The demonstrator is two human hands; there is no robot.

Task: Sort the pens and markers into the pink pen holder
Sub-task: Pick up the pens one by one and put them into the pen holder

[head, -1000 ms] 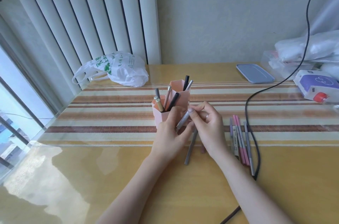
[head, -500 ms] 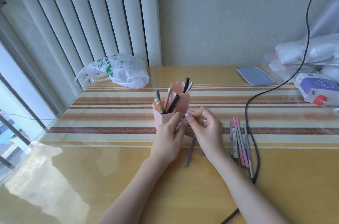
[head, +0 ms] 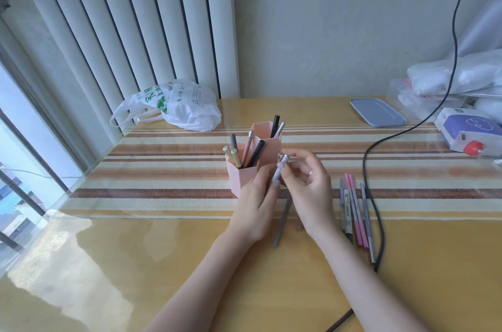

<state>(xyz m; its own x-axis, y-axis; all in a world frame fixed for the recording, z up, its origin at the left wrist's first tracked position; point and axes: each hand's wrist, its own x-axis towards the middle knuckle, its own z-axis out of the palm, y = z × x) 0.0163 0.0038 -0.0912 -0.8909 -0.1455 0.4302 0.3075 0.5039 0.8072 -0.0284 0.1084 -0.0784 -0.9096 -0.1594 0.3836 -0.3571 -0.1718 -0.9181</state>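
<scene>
The pink pen holder (head: 241, 176) stands mid-table, made of hexagonal cups with several pens standing in them. My left hand (head: 255, 206) grips its near side and also touches a silver pen (head: 277, 174). My right hand (head: 304, 182) pinches that silver pen, which slants up just in front of the holder. A grey pen (head: 281, 225) lies on the table between my wrists. Several pink, purple and grey markers (head: 354, 209) lie in a row to the right of my right hand.
A black cable (head: 372, 195) runs down the right side next to the markers. At the back left lies a white plastic bag (head: 176, 106), at the back right a blue lid (head: 377, 112), a purple-white box (head: 472, 130) and plastic bags.
The silver pen has lifted and tilted more upright beside the holder, still held between both hands. The view has shifted slightly downward.
</scene>
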